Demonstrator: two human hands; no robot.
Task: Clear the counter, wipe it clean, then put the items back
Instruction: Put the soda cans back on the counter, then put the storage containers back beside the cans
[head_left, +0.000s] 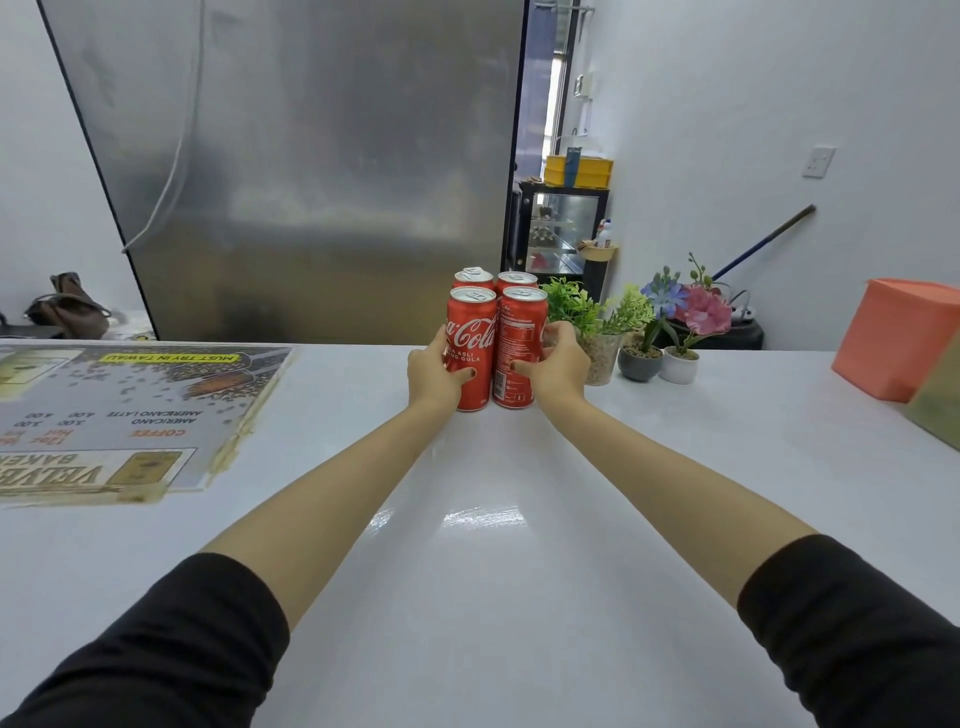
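Several red cola cans (480, 332) stand upright in a tight block near the far edge of the white counter (498, 545). My left hand (434, 371) grips the block from the left, thumb across the front left can (471, 347). My right hand (553, 364) grips it from the right, thumb on the front right can (519, 347). Both arms reach straight out over the counter. The cans' bases touch the counter top.
Right of the cans stand small potted plants (597, 322) and artificial flowers (685, 317). An orange box (898, 338) sits at the far right. A menu poster (119, 415) lies flat on the left. A steel fridge (311, 166) rises behind the counter.
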